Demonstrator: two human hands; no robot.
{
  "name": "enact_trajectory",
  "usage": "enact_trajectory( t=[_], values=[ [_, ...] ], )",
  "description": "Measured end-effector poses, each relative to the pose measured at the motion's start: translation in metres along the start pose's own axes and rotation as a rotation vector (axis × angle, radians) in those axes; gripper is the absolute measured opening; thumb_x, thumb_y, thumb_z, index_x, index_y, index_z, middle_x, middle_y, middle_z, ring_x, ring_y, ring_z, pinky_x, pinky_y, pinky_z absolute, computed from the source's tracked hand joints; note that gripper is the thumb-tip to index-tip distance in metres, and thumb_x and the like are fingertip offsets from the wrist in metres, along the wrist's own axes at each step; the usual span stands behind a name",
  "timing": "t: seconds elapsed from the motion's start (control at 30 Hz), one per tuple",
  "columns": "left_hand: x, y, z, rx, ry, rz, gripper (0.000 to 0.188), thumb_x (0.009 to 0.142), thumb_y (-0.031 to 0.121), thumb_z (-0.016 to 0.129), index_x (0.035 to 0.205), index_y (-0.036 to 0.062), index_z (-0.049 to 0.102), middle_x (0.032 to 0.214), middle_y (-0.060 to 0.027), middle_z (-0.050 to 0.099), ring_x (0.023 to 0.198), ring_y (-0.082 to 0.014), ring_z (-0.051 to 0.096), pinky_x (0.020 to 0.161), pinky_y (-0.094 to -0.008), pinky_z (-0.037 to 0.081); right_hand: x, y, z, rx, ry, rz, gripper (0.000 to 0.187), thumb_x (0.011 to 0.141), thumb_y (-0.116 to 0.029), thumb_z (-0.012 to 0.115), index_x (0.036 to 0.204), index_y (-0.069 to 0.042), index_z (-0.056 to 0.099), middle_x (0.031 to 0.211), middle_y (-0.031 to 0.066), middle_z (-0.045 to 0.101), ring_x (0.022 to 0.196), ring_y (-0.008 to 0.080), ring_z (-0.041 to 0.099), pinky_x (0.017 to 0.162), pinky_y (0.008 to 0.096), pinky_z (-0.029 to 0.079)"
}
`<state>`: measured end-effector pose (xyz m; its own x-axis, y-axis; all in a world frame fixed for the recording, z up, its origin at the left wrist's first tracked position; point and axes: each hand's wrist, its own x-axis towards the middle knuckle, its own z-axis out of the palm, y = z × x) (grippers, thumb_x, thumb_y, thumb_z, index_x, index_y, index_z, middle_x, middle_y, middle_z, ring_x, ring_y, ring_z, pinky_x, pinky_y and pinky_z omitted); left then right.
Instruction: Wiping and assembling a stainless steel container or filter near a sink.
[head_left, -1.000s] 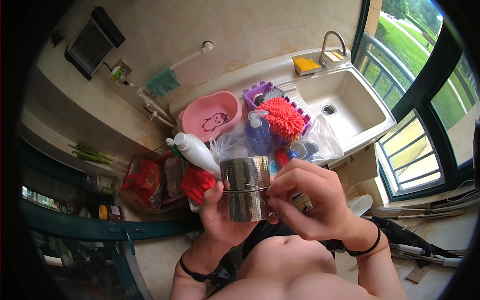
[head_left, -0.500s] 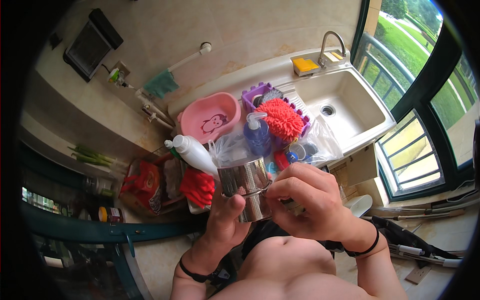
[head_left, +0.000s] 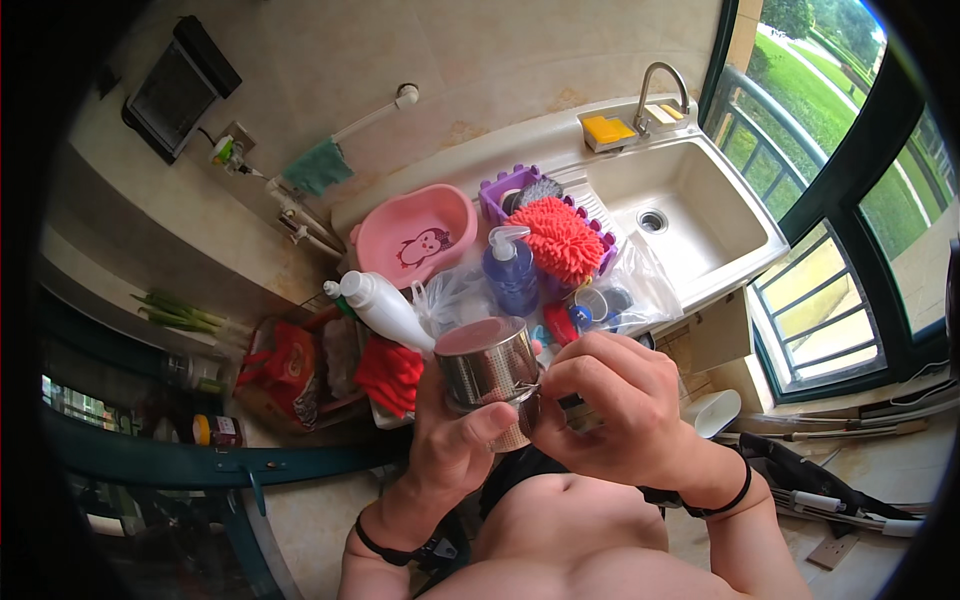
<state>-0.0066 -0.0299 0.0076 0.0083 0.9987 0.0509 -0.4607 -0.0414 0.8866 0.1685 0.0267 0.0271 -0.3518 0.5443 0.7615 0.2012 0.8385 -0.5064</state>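
A shiny silver metal canister with a dimpled wall is held upright but tilted in front of my belly. Its flat, mirror-like end faces up and reflects pink. A seam with thin wire runs round its middle. My left hand wraps the canister from the left, thumb across its lower part. At the right side, the bent fingers of my right hand pinch close together by the wire at the seam. Whatever lies between those fingertips is mostly hidden.
Beyond my hands, the counter holds a pink basin, white bottle, blue pump bottle, red cloth and purple basket with a red chenille mitt. A white sink lies at the right.
The canister has tipped, so its flat upper end now shows. My left thumb sits a little farther right across it. My right hand stays at the seam.
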Motion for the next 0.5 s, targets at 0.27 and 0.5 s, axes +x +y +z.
enact_trajectory(
  t=[0.27,0.5],
  values=[
    [0.003,0.000,0.004,-0.122,0.026,0.037,0.076,0.077,0.012,0.073,0.143,0.0065,0.037,0.126,-0.0173,0.057,0.119,-0.0288,0.061,0.104,-0.0438,0.050,-0.004,-0.006,0.003,-0.030,-0.001,0.035,0.025,0.067,0.003,0.075,0.086,-0.006,0.062,0.075,0.0063,0.059,0.060,0.0233,0.061,0.052,0.0336,0.049],
    [0.001,0.007,0.004,-0.115,-0.012,-0.028,0.073,0.078,0.018,0.071,0.142,0.0064,0.037,0.121,-0.0163,0.058,0.113,-0.0271,0.062,0.097,-0.0422,0.054,0.002,-0.007,-0.009,0.066,-0.109,0.042,0.025,0.070,0.002,0.075,0.090,-0.005,0.062,0.076,0.0068,0.058,0.061,0.0241,0.060,0.053,0.0356,0.049]
  ],
)
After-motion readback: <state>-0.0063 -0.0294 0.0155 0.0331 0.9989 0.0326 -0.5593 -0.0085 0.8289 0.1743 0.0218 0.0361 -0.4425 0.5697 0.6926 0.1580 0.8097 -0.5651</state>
